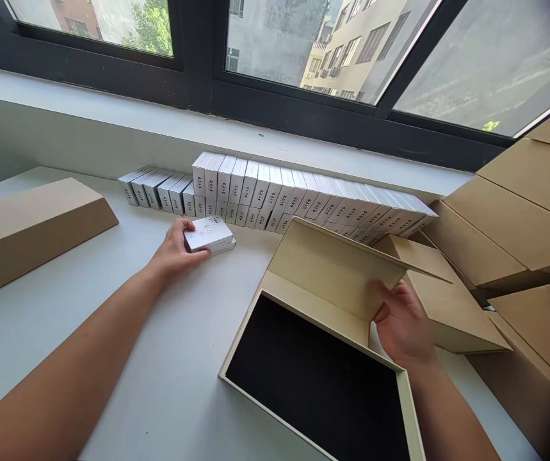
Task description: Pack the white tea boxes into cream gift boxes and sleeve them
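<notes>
My left hand (pixel 175 248) is closed round two small white boxes (pixel 209 234) stacked flat on the white table (pixel 63 320). Behind them a long row of the same white boxes (pixel 303 192) stands on edge in two layers along the wall. My right hand (pixel 402 323) holds the raised lid (pixel 337 269) of an open tan gift box (pixel 323 378) with a black inside, fingers curled on the lid's edge.
A closed tan box (pixel 25 227) lies at the left. More tan boxes (pixel 519 237) are piled at the right, one (pixel 447 307) right behind the open lid. A white sill and a dark window frame (pixel 303 109) run across the back.
</notes>
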`<state>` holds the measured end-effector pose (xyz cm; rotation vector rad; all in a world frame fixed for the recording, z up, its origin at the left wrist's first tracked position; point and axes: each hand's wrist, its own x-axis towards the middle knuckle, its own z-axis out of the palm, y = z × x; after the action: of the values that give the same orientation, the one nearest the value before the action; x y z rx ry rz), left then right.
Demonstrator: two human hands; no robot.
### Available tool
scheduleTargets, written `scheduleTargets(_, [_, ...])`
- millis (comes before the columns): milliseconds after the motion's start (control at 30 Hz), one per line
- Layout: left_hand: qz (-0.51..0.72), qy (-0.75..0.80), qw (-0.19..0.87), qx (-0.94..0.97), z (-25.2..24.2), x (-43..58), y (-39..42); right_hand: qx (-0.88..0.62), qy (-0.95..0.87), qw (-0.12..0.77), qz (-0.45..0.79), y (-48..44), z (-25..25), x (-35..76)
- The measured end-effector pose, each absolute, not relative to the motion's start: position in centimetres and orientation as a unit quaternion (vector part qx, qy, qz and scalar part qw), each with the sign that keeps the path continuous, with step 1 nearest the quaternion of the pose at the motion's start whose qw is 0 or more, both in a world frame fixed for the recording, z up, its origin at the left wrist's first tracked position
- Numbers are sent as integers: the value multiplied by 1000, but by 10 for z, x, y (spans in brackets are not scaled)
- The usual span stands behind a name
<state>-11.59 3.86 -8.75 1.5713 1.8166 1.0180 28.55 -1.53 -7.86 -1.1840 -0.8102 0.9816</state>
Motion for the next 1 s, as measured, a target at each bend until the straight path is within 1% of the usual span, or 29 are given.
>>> scheduleTargets(67, [333, 679, 263, 599, -85, -118, 37, -537, -362, 618, 446, -14, -86, 284])
scheduleTargets(133, [301, 688, 235, 618, -82, -122, 36, -553, -346, 601, 461, -11, -94, 286])
scheduleTargets(233, [263, 690, 197, 644, -78, -128, 35, -574, -313, 594, 469, -9, -102, 295])
scheduleTargets(367, [220, 702, 153, 660, -72, -132, 33, -586, -329, 591, 446, -9, -103, 301])
scheduleTargets(533, [245, 692, 94, 673, -64, -120, 29, -609, -297, 587, 444, -11, -92, 295])
scheduleTargets(600, [247, 687, 100, 676, -61, -114, 27, -611, -300, 578, 450, -12, -89, 293])
scheduleTargets(700, [210, 702, 118, 670, -54, -112, 23, -605, -340, 550, 464, -14, -88, 293])
scheduleTargets(800, [165, 693, 122, 691, -50, -120, 18, -586, -410, 493, 496, -18, -91, 294])
scheduleTargets(900, [133, 667, 129, 722, -51, -129, 15, -576, -475, 445, 494, -22, -95, 295])
scheduleTargets(1000, [139, 678, 143, 707, -55, -128, 13, -574, -516, 412, 485, -23, -98, 299])
